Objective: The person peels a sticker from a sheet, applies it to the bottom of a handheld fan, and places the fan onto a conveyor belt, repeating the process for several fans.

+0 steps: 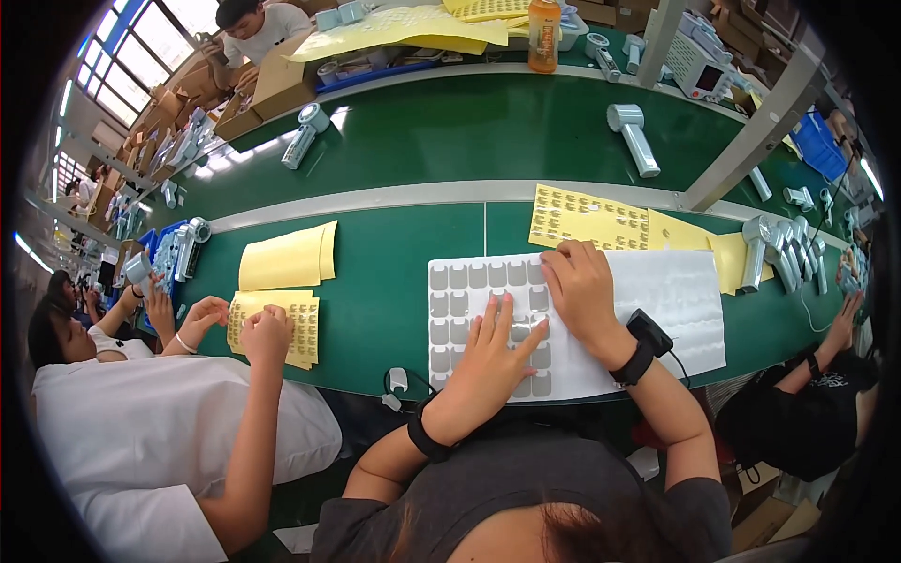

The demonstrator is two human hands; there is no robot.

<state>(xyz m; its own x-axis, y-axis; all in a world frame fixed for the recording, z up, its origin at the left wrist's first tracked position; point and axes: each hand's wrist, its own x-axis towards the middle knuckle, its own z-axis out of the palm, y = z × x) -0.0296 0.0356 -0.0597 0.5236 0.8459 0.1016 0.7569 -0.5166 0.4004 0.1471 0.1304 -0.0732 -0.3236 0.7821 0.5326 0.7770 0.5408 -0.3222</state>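
Note:
A white sheet with rows of grey rounded stickers on its left part lies on the green table before me. My left hand is spread flat over the stickers, fingers apart. Small shiny clear patches show near its fingertips. My right hand rests on the sheet by the upper right end of the sticker rows, its fingers slightly bent and the fingertips at the surface. Nothing is seen held in either hand. Both wrists wear black bands; a black box-shaped device with a cable sits by the right one.
Yellow sticker sheets lie beyond the white sheet. Handheld light-blue devices stand at the right. At left, a co-worker's hands work over another yellow sheet. A metal post rises at the far right; an orange bottle stands behind.

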